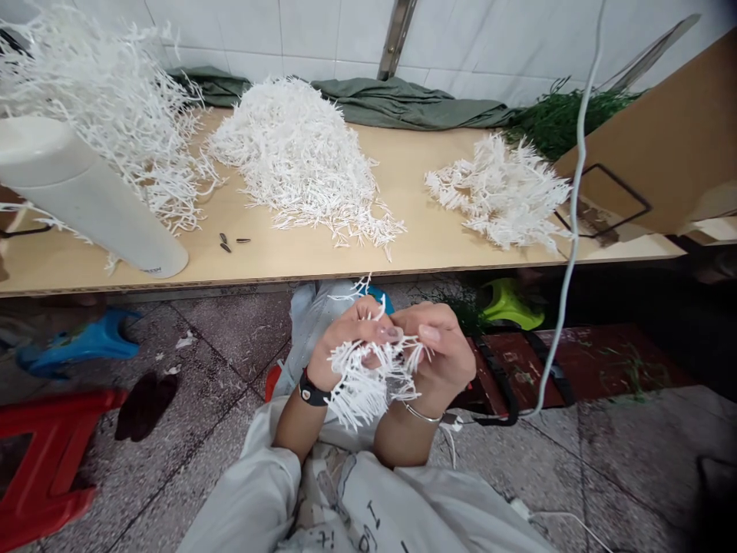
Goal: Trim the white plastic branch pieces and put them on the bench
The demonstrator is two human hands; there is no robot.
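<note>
Both hands are held close together in front of my lap, below the table's front edge. My left hand point(345, 342) is closed on a bunch of white branched plastic sprigs point(360, 388), which hangs under the fingers. Thumb and fingers of my right hand point(443, 349) pinch the right end of the same bunch. One thin sprig point(360, 288) sticks up above my left hand. On the table point(411, 184) lie a dense pile of white sprigs point(299, 153) in the middle, a smaller pile point(504, 192) at the right and a loose, taller heap point(115, 107) at the left.
A white bottle point(92, 200) stands at the table's left, near several dark seeds point(224, 242). Green cloth point(403, 104) runs along the wall. A cable point(576, 192) hangs at the right before a cardboard box point(662, 138). Red point(63, 453) and blue stools point(86, 342) are on the floor.
</note>
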